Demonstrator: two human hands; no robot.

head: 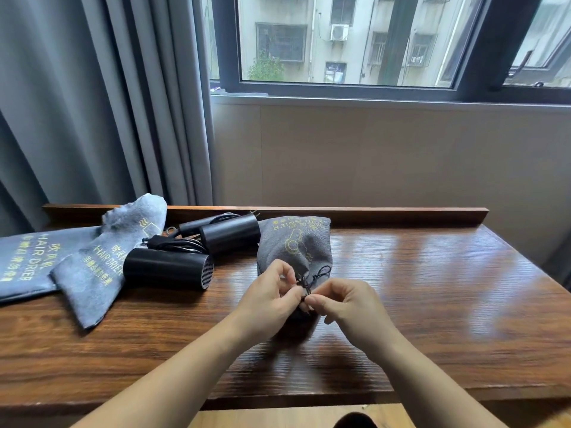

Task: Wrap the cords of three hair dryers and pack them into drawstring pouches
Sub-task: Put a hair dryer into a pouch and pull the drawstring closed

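A filled grey drawstring pouch (295,242) with yellow print lies in the middle of the wooden table (432,288), its gathered mouth toward me. My left hand (268,299) and my right hand (346,304) both pinch its dark drawstring (312,281) at the mouth. Two black hair dryers lie to the left: one near (168,268), one farther back (228,234), with their black cords (176,244) bundled between them. Two flat grey pouches lie at the far left, one (102,261) overlapping the other (24,267).
A raised wooden ledge (370,213) runs along the table's back edge. Grey curtains (92,103) hang behind on the left, and a window (370,41) sits above a beige wall. The table's front edge is close to me.
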